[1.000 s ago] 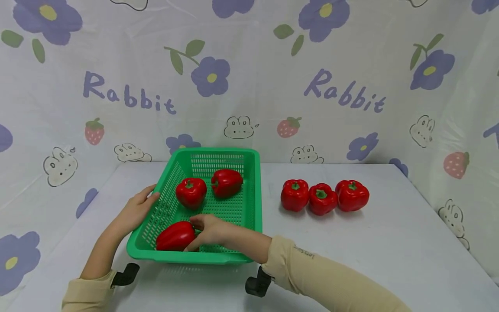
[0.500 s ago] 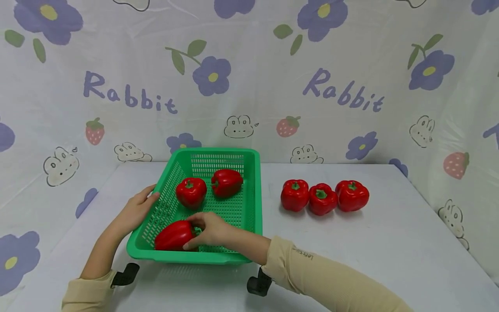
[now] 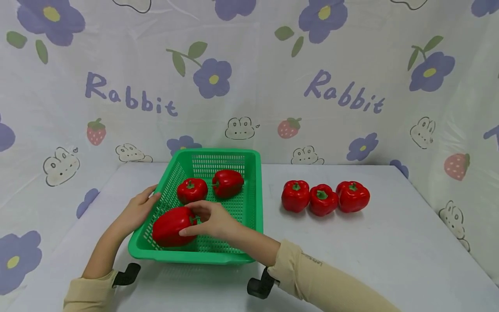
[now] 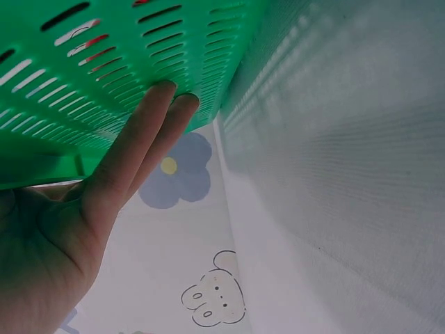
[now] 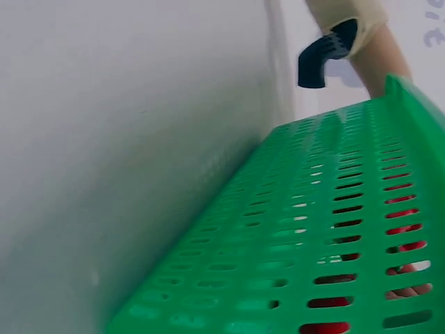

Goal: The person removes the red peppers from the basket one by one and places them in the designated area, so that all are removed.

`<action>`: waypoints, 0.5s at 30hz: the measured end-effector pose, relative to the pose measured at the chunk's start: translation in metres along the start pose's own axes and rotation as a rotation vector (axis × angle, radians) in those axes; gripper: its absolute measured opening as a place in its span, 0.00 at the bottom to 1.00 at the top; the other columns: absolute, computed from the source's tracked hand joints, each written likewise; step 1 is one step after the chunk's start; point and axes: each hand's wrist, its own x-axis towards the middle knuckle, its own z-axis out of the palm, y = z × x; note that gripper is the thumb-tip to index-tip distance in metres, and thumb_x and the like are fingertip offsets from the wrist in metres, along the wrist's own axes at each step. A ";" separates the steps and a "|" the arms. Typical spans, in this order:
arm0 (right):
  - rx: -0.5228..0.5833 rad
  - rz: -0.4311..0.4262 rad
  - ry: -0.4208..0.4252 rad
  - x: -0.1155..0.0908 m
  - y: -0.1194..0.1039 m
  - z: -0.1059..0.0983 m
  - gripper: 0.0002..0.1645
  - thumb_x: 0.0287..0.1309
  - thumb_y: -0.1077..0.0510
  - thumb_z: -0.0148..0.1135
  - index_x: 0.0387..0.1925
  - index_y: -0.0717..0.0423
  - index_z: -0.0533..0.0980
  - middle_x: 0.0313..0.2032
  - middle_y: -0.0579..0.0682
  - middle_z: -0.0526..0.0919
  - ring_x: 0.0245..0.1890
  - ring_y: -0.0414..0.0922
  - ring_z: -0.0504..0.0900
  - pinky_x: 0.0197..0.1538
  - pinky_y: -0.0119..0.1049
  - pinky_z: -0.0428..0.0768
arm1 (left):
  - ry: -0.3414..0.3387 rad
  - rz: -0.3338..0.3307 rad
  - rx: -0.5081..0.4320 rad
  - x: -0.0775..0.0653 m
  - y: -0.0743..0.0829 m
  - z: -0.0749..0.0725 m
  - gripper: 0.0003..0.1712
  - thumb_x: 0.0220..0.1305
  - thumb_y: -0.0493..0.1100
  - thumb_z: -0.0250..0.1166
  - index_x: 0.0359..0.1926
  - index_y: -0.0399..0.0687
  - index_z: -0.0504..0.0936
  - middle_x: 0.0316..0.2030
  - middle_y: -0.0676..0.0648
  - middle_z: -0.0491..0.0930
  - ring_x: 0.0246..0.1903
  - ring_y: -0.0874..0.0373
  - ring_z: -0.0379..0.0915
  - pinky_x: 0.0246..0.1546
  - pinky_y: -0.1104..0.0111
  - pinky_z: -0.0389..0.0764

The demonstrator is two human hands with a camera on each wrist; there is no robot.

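A red bell pepper [image 3: 173, 226] lies on its side in my right hand [image 3: 216, 222], which pinches its stem end between thumb and fingers. It is above the near left floor of the green basket [image 3: 195, 258]. My left hand [image 3: 138, 211] grips the basket's left rim, and in the left wrist view two of its fingers [image 4: 139, 142] lie along the slotted outer wall. Farther back in the basket are an upright bell pepper [image 3: 193, 190] and one on its side [image 3: 228, 183]. The right wrist view mostly shows the basket's slotted near wall [image 5: 313, 209].
Outside the basket, to the right, three red bell peppers stand in a row: a left one [image 3: 295, 196], a middle one [image 3: 323, 200] and a right one [image 3: 352, 196]. They stand on the white table [image 3: 374, 260]. A patterned cloth [image 3: 249, 82] hangs behind it.
My right hand has raised the held bell pepper from the basket's near left floor, and it now partly covers the upright one. The left hand stays on the rim.
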 end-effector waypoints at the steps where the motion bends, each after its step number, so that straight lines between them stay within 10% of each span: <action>1: 0.015 -0.007 0.009 0.000 0.000 -0.001 0.33 0.54 0.55 0.72 0.62 0.48 0.73 0.62 0.50 0.77 0.64 0.50 0.73 0.55 0.44 0.81 | -0.001 0.000 0.001 0.000 0.000 0.000 0.34 0.79 0.53 0.41 0.73 0.33 0.54 0.53 0.29 0.77 0.41 0.52 0.80 0.38 0.67 0.80; 15: 0.164 -0.152 0.106 -0.019 -0.006 -0.025 0.30 0.56 0.56 0.71 0.60 0.46 0.75 0.58 0.48 0.80 0.59 0.46 0.77 0.59 0.40 0.78 | -0.005 0.023 -0.010 0.000 -0.003 -0.001 0.34 0.79 0.53 0.41 0.74 0.34 0.54 0.54 0.29 0.76 0.40 0.52 0.80 0.38 0.67 0.78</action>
